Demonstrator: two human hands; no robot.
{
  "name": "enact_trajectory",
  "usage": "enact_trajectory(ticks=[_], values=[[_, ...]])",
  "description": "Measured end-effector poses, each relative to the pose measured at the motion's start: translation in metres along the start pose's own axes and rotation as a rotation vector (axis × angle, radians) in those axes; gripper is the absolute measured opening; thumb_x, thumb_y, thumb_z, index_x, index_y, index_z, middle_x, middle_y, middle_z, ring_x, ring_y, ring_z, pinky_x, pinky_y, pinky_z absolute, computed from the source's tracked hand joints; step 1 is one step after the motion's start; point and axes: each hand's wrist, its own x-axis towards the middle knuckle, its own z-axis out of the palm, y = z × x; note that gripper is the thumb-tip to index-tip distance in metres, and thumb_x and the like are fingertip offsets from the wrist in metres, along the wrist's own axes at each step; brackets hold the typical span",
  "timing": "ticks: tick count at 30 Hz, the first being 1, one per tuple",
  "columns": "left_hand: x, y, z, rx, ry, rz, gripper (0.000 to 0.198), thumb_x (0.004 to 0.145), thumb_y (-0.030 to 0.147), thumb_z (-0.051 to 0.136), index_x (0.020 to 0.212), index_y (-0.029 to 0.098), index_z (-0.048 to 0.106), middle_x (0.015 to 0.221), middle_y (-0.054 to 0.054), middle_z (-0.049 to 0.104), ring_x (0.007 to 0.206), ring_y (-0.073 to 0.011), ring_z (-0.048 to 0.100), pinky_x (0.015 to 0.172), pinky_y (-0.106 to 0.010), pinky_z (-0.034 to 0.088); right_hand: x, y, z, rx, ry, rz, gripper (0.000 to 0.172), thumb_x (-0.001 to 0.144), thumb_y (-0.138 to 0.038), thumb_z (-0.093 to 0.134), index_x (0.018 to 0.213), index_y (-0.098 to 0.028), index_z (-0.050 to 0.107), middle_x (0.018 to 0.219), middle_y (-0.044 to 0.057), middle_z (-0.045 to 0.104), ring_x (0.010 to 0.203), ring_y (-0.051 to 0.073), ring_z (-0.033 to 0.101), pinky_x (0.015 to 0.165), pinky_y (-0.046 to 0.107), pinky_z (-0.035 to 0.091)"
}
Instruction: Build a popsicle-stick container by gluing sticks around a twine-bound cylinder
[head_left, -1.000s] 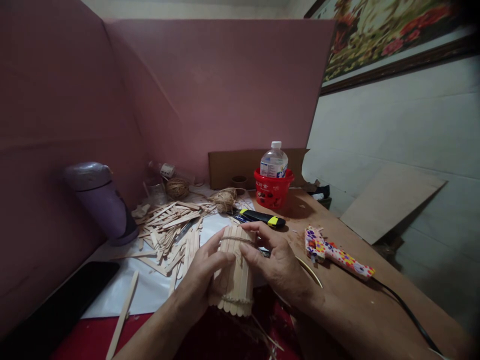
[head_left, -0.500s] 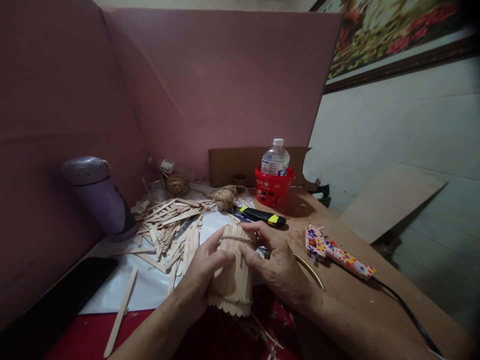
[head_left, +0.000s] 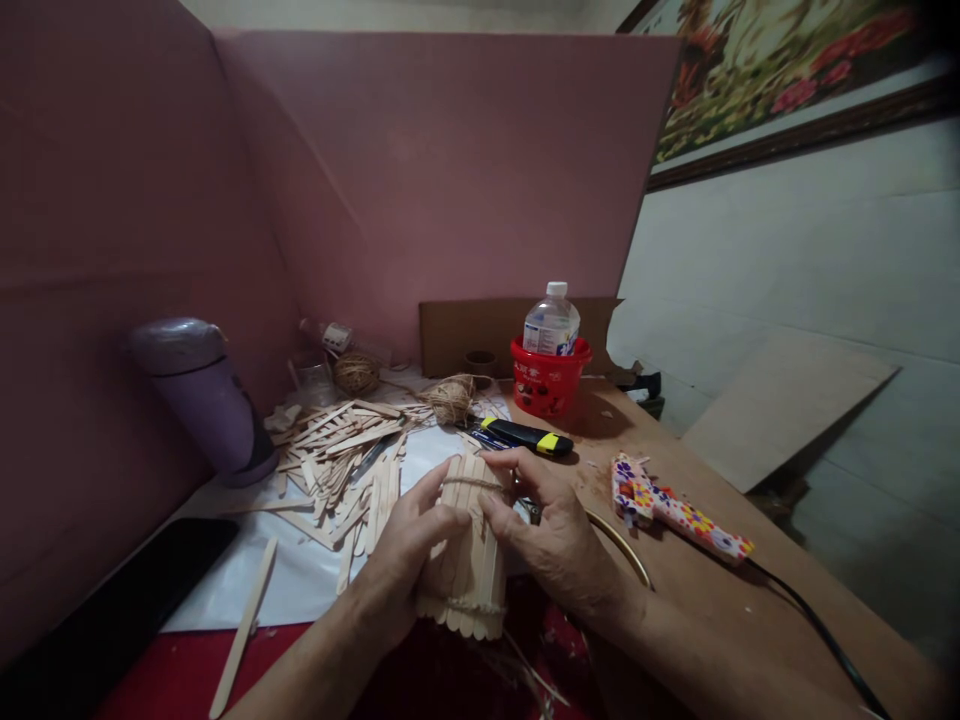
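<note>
Between my two hands is a rounded holder made of popsicle sticks (head_left: 472, 570), tilted, with twine bands around its upper and lower parts. My left hand (head_left: 409, 530) grips its left side, thumb on the front face. Around the right side wraps my right hand (head_left: 544, 525), its thumb pressed on the front and its index finger at the top rim. The far side of the holder and some fingertips are hidden. A metal hoop (head_left: 622, 545) shows partly behind my right wrist.
Loose popsicle sticks (head_left: 337, 450) lie piled on white paper, twine balls (head_left: 450, 398) behind. A utility knife (head_left: 529, 436), a red bucket (head_left: 547, 375) with a bottle, and a flowered glue gun (head_left: 675, 508) with cord sit rightward. A purple flask (head_left: 206, 400) and black phone (head_left: 165, 570) are leftward.
The view has shifted very slightly, so everything sits a little lower. Both hands keep the same hold on the popsicle-stick holder.
</note>
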Motion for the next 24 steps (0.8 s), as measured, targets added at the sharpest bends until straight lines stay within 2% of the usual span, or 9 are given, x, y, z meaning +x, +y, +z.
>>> enact_trajectory(ticks=[6, 24], values=[[-0.0012, -0.0008, 0.0002, -0.001, -0.019, 0.013, 0.050, 0.072, 0.016, 0.058, 0.122, 0.018, 0.058, 0.093, -0.008, 0.068, 0.073, -0.0180, 0.064, 0.059, -0.023, 0.047, -0.0005, -0.0013, -0.0008, 0.018, -0.008, -0.008, 0.022, 0.083, -0.020, 0.056, 0.105, -0.020, 0.058, 0.088, 0.000, 0.065, 0.079, 0.015, 0.058, 0.073, 0.026, 0.047], [-0.0019, -0.0028, 0.0023, 0.025, 0.027, 0.010, 0.054, 0.070, 0.016, 0.058, 0.123, 0.019, 0.057, 0.092, -0.007, 0.070, 0.074, -0.0201, 0.066, 0.058, -0.025, 0.049, -0.0020, 0.0040, 0.0016, 0.005, 0.001, -0.032, 0.024, 0.082, -0.017, 0.054, 0.105, -0.021, 0.058, 0.087, -0.001, 0.063, 0.077, 0.014, 0.057, 0.071, 0.025, 0.046]])
